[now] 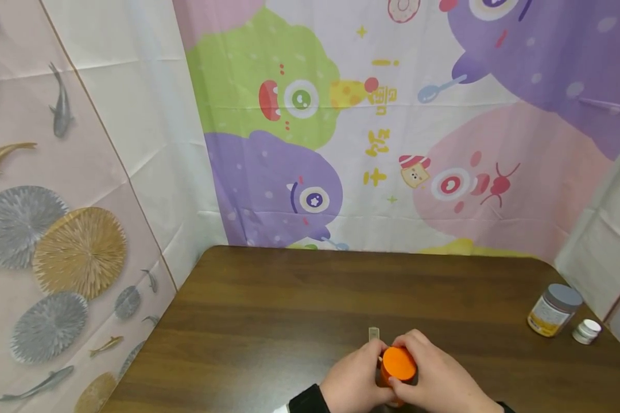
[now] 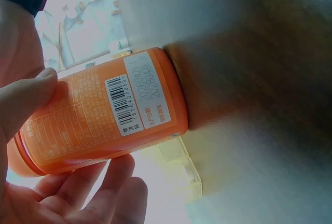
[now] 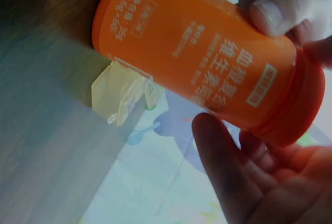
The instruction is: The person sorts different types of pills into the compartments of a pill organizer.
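An orange supplement bottle (image 1: pixel 399 363) with an orange lid stands on the table, held between both hands. My left hand (image 1: pixel 355 377) grips its left side; in the left wrist view the thumb lies on the printed orange body (image 2: pixel 78 110), the other fingers beyond it. From the right, my right hand (image 1: pixel 439 373) holds the bottle near the lid (image 3: pixel 298 105), thumb and fingers on either side. Just behind stands a small yellowish translucent pill box (image 3: pixel 119 92) with its flap raised, partly hidden by the left hand in the head view.
A grey-lidded jar (image 1: pixel 554 311) and a small white bottle (image 1: pixel 586 331) stand at the table's right edge. The brown wooden table (image 1: pixel 268 304) meets a cartoon-printed curtain (image 1: pixel 382 218) at the back. Patterned cloth hangs on the left.
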Demonstrator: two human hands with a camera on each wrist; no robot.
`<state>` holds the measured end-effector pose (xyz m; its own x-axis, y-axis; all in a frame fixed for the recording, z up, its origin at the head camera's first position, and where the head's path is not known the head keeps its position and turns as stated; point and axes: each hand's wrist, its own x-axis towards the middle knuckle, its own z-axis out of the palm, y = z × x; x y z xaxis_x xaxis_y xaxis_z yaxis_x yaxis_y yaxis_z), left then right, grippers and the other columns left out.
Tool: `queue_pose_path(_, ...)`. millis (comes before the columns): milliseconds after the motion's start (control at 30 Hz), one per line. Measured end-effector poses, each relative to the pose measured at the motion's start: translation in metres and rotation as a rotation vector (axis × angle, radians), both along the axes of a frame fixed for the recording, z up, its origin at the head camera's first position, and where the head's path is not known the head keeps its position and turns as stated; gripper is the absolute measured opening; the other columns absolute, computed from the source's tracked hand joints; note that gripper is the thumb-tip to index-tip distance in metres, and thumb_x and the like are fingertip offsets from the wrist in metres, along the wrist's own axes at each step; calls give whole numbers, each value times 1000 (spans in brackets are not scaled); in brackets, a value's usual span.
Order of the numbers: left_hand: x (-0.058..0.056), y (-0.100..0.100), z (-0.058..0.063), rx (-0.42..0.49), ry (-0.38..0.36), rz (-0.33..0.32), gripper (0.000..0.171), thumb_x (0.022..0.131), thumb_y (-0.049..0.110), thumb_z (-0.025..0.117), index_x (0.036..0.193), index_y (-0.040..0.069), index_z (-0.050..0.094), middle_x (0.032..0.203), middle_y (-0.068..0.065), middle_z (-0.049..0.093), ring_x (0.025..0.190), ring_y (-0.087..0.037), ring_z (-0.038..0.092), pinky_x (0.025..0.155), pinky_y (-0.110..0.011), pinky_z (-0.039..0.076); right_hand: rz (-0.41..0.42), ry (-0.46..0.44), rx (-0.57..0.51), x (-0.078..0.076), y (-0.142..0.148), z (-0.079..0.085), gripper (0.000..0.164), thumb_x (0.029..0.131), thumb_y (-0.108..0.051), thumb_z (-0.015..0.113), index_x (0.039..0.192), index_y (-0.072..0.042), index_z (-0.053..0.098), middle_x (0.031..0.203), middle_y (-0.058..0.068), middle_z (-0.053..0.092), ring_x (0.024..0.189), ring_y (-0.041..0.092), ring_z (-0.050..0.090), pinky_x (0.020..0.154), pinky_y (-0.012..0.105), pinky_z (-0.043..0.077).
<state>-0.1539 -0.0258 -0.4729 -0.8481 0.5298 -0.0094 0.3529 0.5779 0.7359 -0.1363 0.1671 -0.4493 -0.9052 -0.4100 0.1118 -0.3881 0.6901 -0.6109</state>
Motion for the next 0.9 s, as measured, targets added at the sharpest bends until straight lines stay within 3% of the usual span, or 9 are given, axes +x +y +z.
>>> queue_pose_path(167, 0, -1, 0, 38, -43, -6, 46, 78, 34, 85, 109, 20, 53, 92, 15, 59, 73, 0, 56, 74, -22, 51, -193, -73, 41, 3, -8, 0, 55, 77, -64, 74, 97, -17, 54, 81, -5, 49, 60, 6, 47, 55, 24, 42)
queue_pose_path(233, -1, -2, 0, 42, -34, -13, 46, 78, 35, 85, 109, 20, 53, 92, 16, 59, 73, 1, 56, 73, -22, 51, -219, -89, 61, 3, -8, -1, 61, 76, -71, 70, 98, -17, 53, 80, -5, 50, 59, 7, 47, 54, 25, 41)
queue_pose_path(300, -1, -2, 0, 33, -10, -22, 47, 79, 36, 84, 110, 20, 53, 93, 16, 59, 75, 2, 56, 73, -21, 51, -183, -90, 67, 2, -6, -1, 63, 78, -71, 66, 109, -17, 56, 92, -7, 56, 66, 5, 51, 59, 25, 45)
queue_pose_path(433, -1, -3, 0, -5, 39, -35, 51, 80, 38, 83, 116, 18, 53, 99, 14, 59, 79, 2, 56, 75, -20, 50, 43, -83, 41, -1, 5, 0, 65, 89, -55, 66, 138, -15, 50, 127, -5, 55, 96, 4, 57, 81, 26, 52)
queue_pose_path(500, -1, -3, -1, -16, 52, -36, 54, 80, 38, 83, 119, 16, 53, 101, 13, 60, 81, 2, 56, 75, -20, 50, 141, -91, 19, -3, 9, 1, 62, 92, -46, 68, 143, -18, 48, 132, -7, 52, 103, 5, 55, 86, 26, 51)
queue_pose_path(567, -2, -3, -1, -24, 61, -31, 56, 79, 39, 84, 120, 16, 52, 102, 13, 60, 82, 2, 56, 75, -20, 50, 185, -95, 12, -4, 12, 3, 58, 92, -42, 69, 142, -19, 50, 130, -8, 52, 104, 4, 54, 88, 26, 50)
queue_pose_path(700, -2, -2, -1, -19, 35, -23, 52, 79, 38, 84, 117, 18, 53, 98, 14, 60, 77, 2, 56, 73, -21, 50, 145, -111, 2, -6, 13, 4, 52, 90, -44, 71, 132, -19, 55, 118, -8, 54, 92, 2, 55, 80, 26, 52)
queue_pose_path(900, -1, -1, -1, 8, 24, -19, 48, 79, 37, 84, 112, 20, 54, 94, 15, 59, 74, 1, 55, 73, -21, 51, -10, -96, 16, -3, 7, 0, 51, 83, -57, 72, 111, -18, 55, 93, -10, 56, 74, 3, 54, 64, 26, 48)
